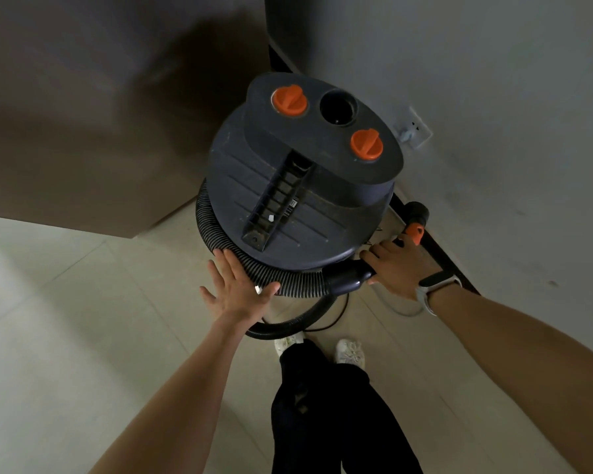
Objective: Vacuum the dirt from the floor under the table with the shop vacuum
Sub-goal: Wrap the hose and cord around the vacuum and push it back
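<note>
The right hand [399, 265] grips the black hose end [348, 277]; the left hand [235, 289], fingers spread wide, rests on the ribbed hose [220, 241] coiled round the shop vacuum [298, 172]. The vacuum stands on the tiled floor [65, 319], near the right-hand wall [493, 80].

A plain indoor room, likely a home or office. Pale floor tiles [65, 319] meet a grey wall [493, 80] with a dark skirting [442, 254] and a socket [413, 128].

My left hand [235, 290] reaches toward twelve o'clock, fingers spread flat; my right hand [399, 268], at two o'clock, has fingers curled.
</note>
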Demonstrator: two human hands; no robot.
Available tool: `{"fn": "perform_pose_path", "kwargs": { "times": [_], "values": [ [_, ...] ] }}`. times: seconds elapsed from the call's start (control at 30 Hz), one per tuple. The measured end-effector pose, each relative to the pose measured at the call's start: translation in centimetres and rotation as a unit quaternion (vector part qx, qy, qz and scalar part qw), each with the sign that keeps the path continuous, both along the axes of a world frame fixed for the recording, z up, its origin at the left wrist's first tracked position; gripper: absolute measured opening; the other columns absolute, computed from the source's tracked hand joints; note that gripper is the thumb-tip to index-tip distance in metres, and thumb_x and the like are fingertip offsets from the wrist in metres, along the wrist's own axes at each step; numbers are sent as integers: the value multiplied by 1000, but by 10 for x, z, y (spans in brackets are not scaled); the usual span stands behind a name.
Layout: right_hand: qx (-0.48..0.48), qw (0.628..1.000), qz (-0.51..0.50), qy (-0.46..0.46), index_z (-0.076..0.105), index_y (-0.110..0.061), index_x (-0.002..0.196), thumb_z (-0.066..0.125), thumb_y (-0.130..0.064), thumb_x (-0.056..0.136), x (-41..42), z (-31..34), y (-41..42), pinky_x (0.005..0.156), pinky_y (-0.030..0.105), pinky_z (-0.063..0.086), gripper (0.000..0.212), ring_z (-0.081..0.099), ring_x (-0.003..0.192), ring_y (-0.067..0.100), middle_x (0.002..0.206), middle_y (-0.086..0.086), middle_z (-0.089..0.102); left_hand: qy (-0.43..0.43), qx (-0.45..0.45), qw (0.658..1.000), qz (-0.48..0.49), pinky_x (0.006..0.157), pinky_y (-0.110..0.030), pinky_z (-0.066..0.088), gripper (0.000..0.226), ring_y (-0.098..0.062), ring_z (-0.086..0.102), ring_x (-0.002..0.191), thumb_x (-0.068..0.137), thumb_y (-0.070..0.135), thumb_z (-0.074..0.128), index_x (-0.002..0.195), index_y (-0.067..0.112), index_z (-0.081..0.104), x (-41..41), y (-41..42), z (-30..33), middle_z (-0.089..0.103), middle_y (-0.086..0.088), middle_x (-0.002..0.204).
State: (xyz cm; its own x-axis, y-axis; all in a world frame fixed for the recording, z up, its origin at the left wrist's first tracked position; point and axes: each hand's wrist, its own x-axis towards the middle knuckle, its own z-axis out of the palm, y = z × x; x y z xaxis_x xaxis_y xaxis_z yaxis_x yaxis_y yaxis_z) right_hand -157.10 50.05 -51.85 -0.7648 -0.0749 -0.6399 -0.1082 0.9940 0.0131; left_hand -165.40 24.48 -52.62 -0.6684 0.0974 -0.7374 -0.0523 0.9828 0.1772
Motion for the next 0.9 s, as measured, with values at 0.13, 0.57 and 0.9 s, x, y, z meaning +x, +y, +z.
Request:
{"fn": "perform_pose_path", "kwargs": {
  "times": [0.13, 0.57, 0.9],
  "values": [
    [13, 992, -43, 119, 68, -10, 96, 86, -20, 57, 13, -18, -6, 64, 46, 51, 43, 64, 73, 33, 90, 11, 69, 24, 6, 1000, 14, 116, -53, -2, 107, -24, -23, 143, 85, 63, 49, 147, 13, -22, 2, 0, 1, -27, -1, 155],
    [-459, 306, -834, -16, 25, -17, 145, 38, -15, 102, 18, -62, -29, 80, 41, 49, 46, 57, 113, 35, 130, 11, 50, 75, 88, 986, 123, 117, -49, 7, 96, -20, -11, 146, 90, 50, 50, 148, 16, -18, 32, 9, -5, -19, 4, 158],
    [-501, 86, -860, 52, 52, -12, 94, 53, -24, 96, 6, -45, -20, 91, 37, 47, 12, 60, 80, 21, 87, 7, 60, 91, 71, 988, 107, 117, -49, 8, 88, -21, -10, 146, 93, 47, 46, 150, 14, -13, 35, 16, -3, -17, 0, 158]
  ]
}}
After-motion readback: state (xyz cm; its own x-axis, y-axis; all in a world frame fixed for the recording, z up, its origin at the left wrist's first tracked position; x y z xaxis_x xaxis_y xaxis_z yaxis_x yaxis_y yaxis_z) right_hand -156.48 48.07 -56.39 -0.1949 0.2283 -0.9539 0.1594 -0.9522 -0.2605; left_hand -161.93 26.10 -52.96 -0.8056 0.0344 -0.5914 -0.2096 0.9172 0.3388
